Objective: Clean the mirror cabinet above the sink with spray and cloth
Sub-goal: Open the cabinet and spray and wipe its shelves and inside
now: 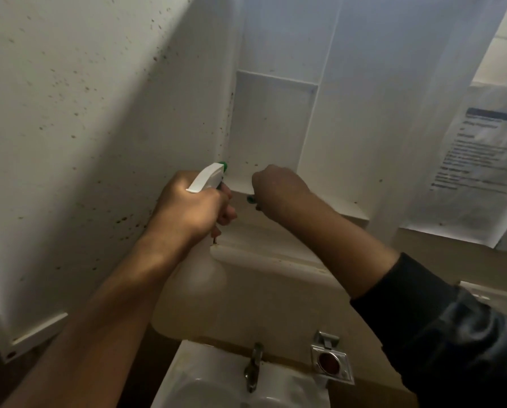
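The mirror cabinet [273, 122] above the sink stands open, and its white inside shows a few brown specks. Its left door [69, 142] is swung out toward me and is speckled with brown spots. My left hand [187, 207] grips a translucent spray bottle [205, 178] with a white trigger head. The bottle's green nozzle points into the cabinet's lower left corner. My right hand [278, 187] is curled into a fist at the front edge of the bottom shelf. No cloth is visible in it.
A white sink [217, 384] with a metal faucet [253, 366] lies directly below. A square metal fitting [330, 360] sits to the faucet's right. A printed paper notice [476, 148] hangs on the panel at the right. The bottle's body hangs just above the sink's back edge.
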`<action>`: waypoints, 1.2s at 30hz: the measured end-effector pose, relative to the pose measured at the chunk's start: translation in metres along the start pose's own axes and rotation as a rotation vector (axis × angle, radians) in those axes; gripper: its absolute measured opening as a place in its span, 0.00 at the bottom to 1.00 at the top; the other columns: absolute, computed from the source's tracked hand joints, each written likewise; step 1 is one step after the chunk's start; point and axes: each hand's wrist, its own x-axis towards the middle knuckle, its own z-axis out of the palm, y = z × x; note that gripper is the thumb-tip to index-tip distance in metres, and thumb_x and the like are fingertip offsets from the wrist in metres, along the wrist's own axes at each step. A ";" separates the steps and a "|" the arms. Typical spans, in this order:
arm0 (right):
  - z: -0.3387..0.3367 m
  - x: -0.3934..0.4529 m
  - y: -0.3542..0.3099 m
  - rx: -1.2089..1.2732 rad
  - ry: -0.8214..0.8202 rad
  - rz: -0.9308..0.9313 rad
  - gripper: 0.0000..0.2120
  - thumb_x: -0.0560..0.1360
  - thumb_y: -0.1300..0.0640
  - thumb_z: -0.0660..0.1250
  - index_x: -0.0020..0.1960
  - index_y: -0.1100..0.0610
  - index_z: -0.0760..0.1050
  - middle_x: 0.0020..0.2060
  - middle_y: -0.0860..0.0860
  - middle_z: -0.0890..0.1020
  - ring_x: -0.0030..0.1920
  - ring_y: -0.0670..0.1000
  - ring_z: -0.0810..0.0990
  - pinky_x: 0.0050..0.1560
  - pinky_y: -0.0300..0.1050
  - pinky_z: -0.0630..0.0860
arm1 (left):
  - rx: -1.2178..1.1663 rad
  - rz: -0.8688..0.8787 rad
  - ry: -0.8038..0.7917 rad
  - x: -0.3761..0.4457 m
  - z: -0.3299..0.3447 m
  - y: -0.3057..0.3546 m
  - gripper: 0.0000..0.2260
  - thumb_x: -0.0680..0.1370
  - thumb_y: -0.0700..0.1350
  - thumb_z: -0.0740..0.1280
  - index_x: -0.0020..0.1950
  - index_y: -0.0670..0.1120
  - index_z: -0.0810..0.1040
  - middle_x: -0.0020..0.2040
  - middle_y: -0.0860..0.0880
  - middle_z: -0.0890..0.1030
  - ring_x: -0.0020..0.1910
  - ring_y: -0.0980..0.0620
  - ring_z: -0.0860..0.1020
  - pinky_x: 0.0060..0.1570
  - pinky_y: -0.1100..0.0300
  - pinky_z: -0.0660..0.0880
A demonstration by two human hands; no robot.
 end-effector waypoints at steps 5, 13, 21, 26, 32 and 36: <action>-0.038 -0.013 0.037 0.456 -0.059 0.052 0.18 0.72 0.61 0.73 0.61 0.52 0.80 0.51 0.50 0.80 0.48 0.50 0.78 0.43 0.41 0.74 | -0.020 0.011 -0.001 0.001 0.002 0.002 0.07 0.75 0.35 0.63 0.42 0.42 0.80 0.32 0.46 0.83 0.33 0.49 0.81 0.31 0.59 0.72; -0.043 0.031 0.024 0.321 0.136 0.038 0.09 0.75 0.58 0.69 0.55 0.55 0.82 0.49 0.52 0.82 0.45 0.52 0.78 0.42 0.41 0.71 | -0.045 0.015 -0.002 0.004 0.006 0.004 0.08 0.74 0.35 0.63 0.40 0.43 0.80 0.31 0.46 0.83 0.31 0.50 0.79 0.33 0.59 0.71; 0.010 0.033 0.011 0.035 0.112 0.020 0.14 0.78 0.54 0.67 0.59 0.63 0.77 0.54 0.59 0.79 0.51 0.58 0.80 0.42 0.45 0.70 | -0.042 0.006 -0.016 0.005 0.001 0.001 0.07 0.75 0.35 0.64 0.43 0.43 0.81 0.32 0.47 0.83 0.33 0.51 0.80 0.32 0.60 0.73; 0.006 0.027 0.004 0.104 0.087 0.091 0.12 0.80 0.58 0.64 0.60 0.63 0.77 0.55 0.59 0.78 0.54 0.58 0.79 0.43 0.44 0.69 | -0.026 0.004 0.004 0.012 -0.007 0.001 0.08 0.74 0.34 0.62 0.43 0.41 0.80 0.33 0.44 0.83 0.32 0.50 0.79 0.30 0.60 0.73; -0.006 0.011 0.003 0.065 0.058 0.075 0.15 0.77 0.54 0.69 0.59 0.61 0.77 0.53 0.57 0.79 0.49 0.55 0.79 0.42 0.44 0.70 | -0.008 0.039 0.015 0.013 -0.005 0.004 0.07 0.76 0.34 0.63 0.43 0.42 0.80 0.36 0.43 0.84 0.32 0.51 0.80 0.30 0.60 0.74; -0.030 0.005 0.027 0.360 0.002 0.140 0.09 0.74 0.56 0.70 0.52 0.60 0.79 0.42 0.54 0.79 0.40 0.51 0.78 0.39 0.44 0.77 | -0.046 0.070 0.014 0.020 0.000 0.013 0.07 0.74 0.34 0.64 0.44 0.42 0.80 0.37 0.44 0.85 0.39 0.48 0.83 0.31 0.59 0.74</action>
